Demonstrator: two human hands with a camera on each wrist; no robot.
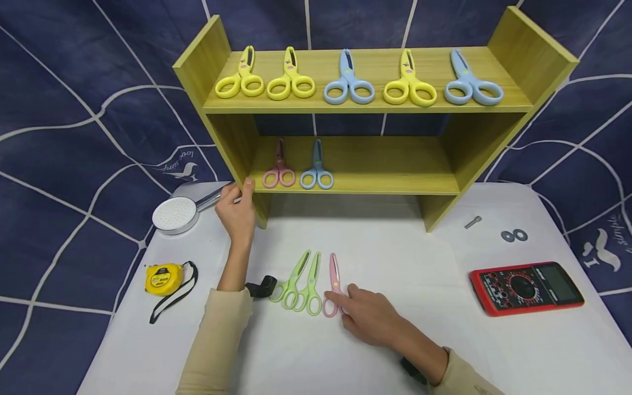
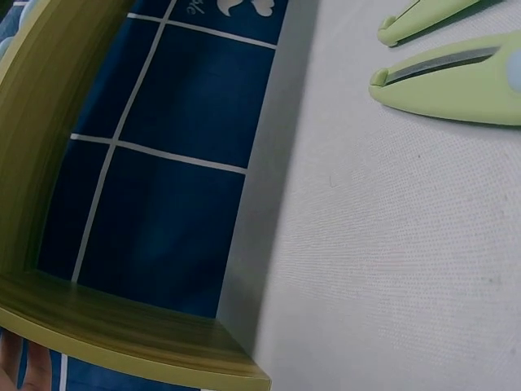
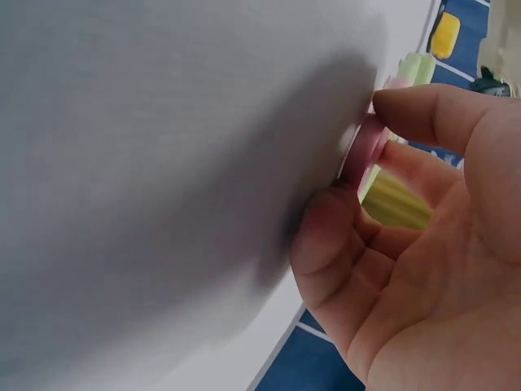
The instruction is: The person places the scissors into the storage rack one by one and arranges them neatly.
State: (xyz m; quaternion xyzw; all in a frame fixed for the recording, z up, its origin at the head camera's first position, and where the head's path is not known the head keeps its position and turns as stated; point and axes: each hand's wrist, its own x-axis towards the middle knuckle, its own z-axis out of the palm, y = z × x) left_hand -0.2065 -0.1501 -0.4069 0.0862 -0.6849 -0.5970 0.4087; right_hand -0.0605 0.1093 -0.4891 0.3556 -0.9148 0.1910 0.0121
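Right hand (image 1: 367, 315) pinches the handle loop of pink scissors (image 1: 333, 285) lying flat near the tabletop's front edge, fingers curled round the loop, prob. to lift them. Left hand (image 1: 238, 211) grips the wooden shelf's (image 1: 232, 137) lower left corner, steadying it. Two green scissors (image 1: 301, 282) lie just beside the pink pair.

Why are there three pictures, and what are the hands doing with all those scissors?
A person wears three cameras: one on the head and one on each wrist. The head picture shows a wooden shelf with scissors on it, standing on a white table. The left hand holds the shelf's side. The right hand is pinching the pink scissors lying beside two green scissors. The right wrist picture shows those fingers up close. A tape measure and a red meter lie nearby.
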